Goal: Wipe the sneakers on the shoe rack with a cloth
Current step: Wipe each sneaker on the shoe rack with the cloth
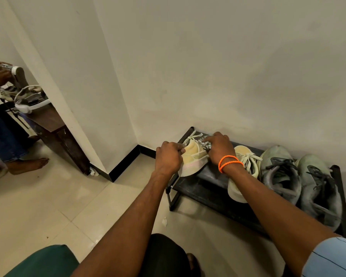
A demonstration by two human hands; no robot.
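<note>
Sneakers sit in a row on the black shoe rack (208, 176) against the wall — four of them. At the rack's left end, the pale yellow sneaker (194, 158) is tilted up on its side, sole edge toward the camera. The left hand (168, 158) grips its heel end, fingers curled round the shoe. The right hand (220, 148), with orange bands (229, 162) on the wrist, presses a grey-and-white cloth (206, 144) onto the laces, fingers curled over it. Just beside, partly under the right forearm, lies the second yellow sneaker (246, 162). Further right stand two grey sneakers (300, 176), side by side and touching. At far left a mirror (14, 108) shows the same hands and shoe.
</note>
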